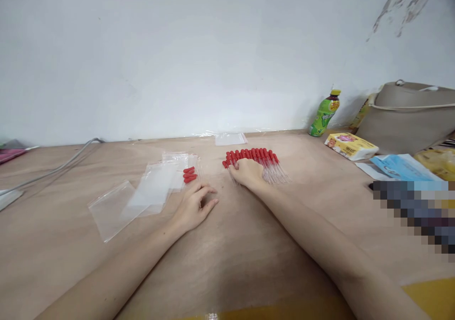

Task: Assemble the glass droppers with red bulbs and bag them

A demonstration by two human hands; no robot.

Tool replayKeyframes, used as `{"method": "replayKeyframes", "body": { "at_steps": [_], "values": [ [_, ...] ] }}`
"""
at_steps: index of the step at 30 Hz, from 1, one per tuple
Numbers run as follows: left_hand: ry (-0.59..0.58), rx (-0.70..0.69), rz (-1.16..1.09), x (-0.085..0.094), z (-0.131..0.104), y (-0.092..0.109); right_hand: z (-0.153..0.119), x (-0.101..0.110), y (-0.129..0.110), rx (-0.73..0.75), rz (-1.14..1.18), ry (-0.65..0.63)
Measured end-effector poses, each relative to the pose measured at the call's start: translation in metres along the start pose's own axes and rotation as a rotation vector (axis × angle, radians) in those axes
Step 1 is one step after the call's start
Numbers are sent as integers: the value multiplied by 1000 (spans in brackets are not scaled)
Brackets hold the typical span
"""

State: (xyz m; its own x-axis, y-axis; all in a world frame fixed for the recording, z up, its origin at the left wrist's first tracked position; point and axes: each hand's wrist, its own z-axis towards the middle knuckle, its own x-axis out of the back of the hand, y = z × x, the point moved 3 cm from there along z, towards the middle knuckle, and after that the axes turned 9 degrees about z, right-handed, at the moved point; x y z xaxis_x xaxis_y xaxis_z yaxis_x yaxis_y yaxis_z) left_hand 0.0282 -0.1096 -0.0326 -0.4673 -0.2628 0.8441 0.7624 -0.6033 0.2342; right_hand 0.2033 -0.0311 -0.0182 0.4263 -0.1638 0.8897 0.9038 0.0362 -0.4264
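Note:
Side by side on the table lies a row of glass droppers (261,154) with red rubber bulbs, their clear tubes pointing toward me. My right hand (248,172) is over the left end of this row, fingers closed on a dropper there; the hand hides most of its tube. My left hand (195,204) rests on the tabletop with its thumb and fingers apart, holding nothing. Just beyond it, several more red-bulbed droppers (189,175) lie on overlapping clear zip bags (152,187), their tubes mostly hidden. Another clear bag (113,211) lies flat to the left.
A small stack of clear bags (230,139) lies by the wall. At the right are a green drink bottle (324,114), a yellow tissue pack (351,145), a blue mask (403,167) and a grey bag (408,116). A grey cable (67,161) crosses the left side.

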Motion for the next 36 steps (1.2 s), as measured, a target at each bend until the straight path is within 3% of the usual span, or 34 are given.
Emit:
{"method": "replayKeyframes", "body": {
  "at_steps": [5,10,13,16,19,25,30,33,36],
  "values": [
    [64,63,111,4,0,-5,2,-7,-5,-40,2,-10],
    [170,129,294,11,6,-29,1,-7,-7,-40,0,-6],
    [127,161,355,8,11,-48,1,-7,-9,-39,0,-6],
    [12,186,331,1,16,-59,1,-7,-10,-38,0,7],
    [-70,190,257,-4,17,-59,0,-5,-10,-32,-12,-1],
    [-64,139,173,-5,15,-49,-12,-3,-22,98,-23,36],
    [57,157,135,1,12,-48,-21,-12,-45,208,-10,-5],
    [157,226,167,6,11,-50,-19,-16,-55,163,-4,-62],
    [167,294,136,7,9,-53,-13,-16,-57,94,14,-108]
  ]
}}
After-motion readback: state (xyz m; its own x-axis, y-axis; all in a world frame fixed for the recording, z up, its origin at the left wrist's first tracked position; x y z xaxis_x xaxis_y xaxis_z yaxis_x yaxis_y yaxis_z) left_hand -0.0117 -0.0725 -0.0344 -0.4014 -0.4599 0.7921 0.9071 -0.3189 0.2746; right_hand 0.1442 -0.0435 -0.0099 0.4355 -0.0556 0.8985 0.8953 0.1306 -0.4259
